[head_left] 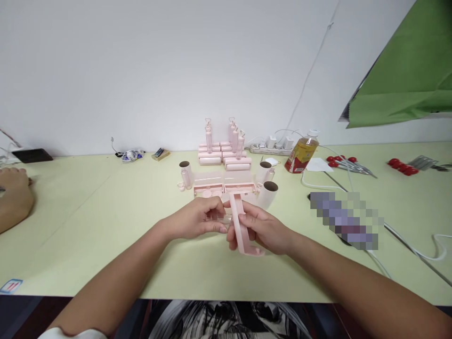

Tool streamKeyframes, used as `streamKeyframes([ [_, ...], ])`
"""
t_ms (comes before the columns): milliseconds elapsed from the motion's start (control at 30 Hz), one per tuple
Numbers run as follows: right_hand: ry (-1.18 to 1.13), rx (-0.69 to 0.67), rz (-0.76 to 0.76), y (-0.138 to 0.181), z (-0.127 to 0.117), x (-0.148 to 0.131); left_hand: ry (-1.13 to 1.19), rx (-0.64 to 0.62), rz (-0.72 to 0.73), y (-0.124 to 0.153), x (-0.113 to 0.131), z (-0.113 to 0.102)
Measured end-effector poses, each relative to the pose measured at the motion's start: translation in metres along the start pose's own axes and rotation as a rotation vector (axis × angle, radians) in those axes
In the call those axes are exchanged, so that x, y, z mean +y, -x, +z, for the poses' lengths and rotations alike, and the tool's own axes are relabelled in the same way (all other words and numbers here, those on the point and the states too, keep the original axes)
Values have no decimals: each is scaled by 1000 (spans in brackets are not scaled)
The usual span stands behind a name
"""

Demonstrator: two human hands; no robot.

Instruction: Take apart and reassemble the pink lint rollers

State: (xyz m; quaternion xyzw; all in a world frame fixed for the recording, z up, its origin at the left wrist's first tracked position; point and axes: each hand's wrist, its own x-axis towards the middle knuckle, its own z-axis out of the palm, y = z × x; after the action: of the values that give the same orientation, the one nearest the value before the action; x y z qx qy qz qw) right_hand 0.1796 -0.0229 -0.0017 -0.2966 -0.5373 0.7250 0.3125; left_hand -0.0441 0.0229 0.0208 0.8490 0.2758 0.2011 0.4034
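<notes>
My left hand (197, 217) is closed around a small clear cylinder (223, 218), whose right end lies close to the pink part beside it. In my right hand (265, 225) is a long pink plastic frame (240, 228) with a hooked lower end, held at a tilt. Whether the cylinder touches the frame is hidden by the fingers. Just beyond the hands lie open pink cases (209, 188) with small round pieces in one. A white cardboard tube (270, 193) stands right of them, and a clear pink-tinted tube (185, 175) stands on the left.
Stacked pink cases (210, 157) with upright pink bottles (236, 136) stand near the wall. A power strip (271, 149), a drink bottle (302, 151), red-handled tools (349, 162) and cables lie to the right. Another person's hand (16, 195) rests at far left.
</notes>
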Motion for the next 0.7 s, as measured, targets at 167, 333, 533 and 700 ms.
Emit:
streamKeyframes([
  [167,-146,-49,29,-4,-6,6,-32,10,8,-4,-6,8],
  [333,24,49,-52,-5,-8,2,-214,-7,13,-5,-3,6],
  [533,807,534,-301,11,-28,-26,-229,346,-131,-6,-23,-10],
  [700,1506,459,-158,2,-33,-17,52,379,-126,-11,-26,3],
])
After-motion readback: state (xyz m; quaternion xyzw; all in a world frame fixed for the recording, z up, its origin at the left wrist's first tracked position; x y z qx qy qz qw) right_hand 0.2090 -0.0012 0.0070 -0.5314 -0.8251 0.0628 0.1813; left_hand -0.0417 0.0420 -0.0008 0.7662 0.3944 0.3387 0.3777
